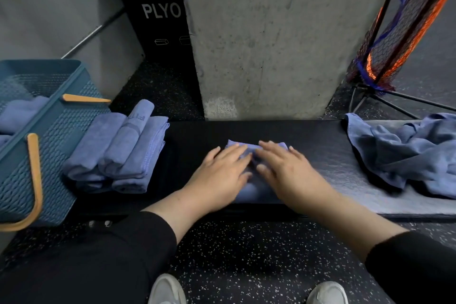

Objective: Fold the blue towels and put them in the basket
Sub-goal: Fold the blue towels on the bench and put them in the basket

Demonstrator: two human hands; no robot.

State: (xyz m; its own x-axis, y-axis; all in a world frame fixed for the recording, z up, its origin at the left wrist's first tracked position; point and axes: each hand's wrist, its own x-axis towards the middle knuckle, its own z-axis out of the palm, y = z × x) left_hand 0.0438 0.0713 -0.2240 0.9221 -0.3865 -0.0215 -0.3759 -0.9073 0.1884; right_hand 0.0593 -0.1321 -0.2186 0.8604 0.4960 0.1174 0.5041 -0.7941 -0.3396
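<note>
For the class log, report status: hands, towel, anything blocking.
Left hand and right hand flat, pressing small folded blue towel on black bench. Blue plastic basket left. Nothing blocking.

Soft matt cloth towels point(118, 148) lie on a dark, faintly scuffed bench point(197, 131) beside a perforated plastic basket point(61, 136) with wood-toned handles, before a rough pitted concrete pillar point(271, 32)

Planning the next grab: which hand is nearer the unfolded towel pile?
Right. The right hand presses the folded towel mid-bench, on the side toward the unfolded towel pile; the left hand lies beyond it.
</note>
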